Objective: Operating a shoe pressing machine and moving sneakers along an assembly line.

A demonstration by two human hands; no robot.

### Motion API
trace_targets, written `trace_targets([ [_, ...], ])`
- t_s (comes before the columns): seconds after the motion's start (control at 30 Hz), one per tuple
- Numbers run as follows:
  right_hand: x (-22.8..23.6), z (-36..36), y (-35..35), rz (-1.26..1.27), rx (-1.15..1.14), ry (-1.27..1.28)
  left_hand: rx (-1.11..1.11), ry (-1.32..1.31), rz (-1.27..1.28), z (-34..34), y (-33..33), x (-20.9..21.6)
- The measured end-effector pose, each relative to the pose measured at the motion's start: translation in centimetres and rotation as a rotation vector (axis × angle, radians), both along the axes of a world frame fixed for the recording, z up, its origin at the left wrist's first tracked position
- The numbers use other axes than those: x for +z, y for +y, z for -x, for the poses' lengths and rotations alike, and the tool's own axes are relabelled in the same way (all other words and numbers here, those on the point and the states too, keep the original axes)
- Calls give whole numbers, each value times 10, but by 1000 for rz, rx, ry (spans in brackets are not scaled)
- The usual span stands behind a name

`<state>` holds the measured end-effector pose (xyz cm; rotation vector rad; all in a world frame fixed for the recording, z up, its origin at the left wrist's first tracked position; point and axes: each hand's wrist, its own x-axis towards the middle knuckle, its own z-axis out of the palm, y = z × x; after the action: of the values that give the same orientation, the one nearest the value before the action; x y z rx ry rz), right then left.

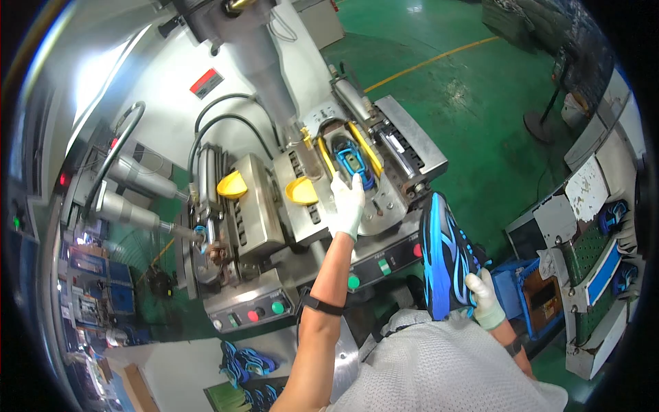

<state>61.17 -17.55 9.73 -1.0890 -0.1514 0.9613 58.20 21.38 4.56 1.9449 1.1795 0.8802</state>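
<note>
My left hand [348,203], in a white glove, reaches forward into the metal press. Its thumb and fingers grip the near end of a blue and black shoe [352,159] that lies in the cradle between two yellow pads [367,149]. Part of that shoe is covered by the hand. In my right hand [484,298], also gloved, is another blue and black sports shoe [445,257], held upright in front of the machine's right end. The thumb shows on its side; the other fingers are hidden behind it.
Left of the cradle are metal blocks [257,206] with yellow cups [233,185]. Buttons line the front panel [377,268]. Blue shoes [247,362] lie on a table at lower left. A blue crate [511,288] and a rack [596,281] with shoes stand at right.
</note>
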Motion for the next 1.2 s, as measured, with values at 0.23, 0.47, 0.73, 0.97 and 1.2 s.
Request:
trace_targets([
  [0.23, 10, -16, -20, 55, -143, -44, 194, 320, -23, -97, 70, -79],
  [0.47, 4, -39, 15, 353, -91, -123, -54, 5, 372, -43, 128, -29],
  [0.73, 63, -95, 194, 95, 267, -358, -179, -619, 701, 154, -38, 73],
  [0.97, -46, -154, 444, 618, 542, -1185, 89, -109, 665, 327, -177, 65],
  [1.2, -114, -128, 484, 701, 332, -1517, 788, -107, 620, 413, -317, -15],
])
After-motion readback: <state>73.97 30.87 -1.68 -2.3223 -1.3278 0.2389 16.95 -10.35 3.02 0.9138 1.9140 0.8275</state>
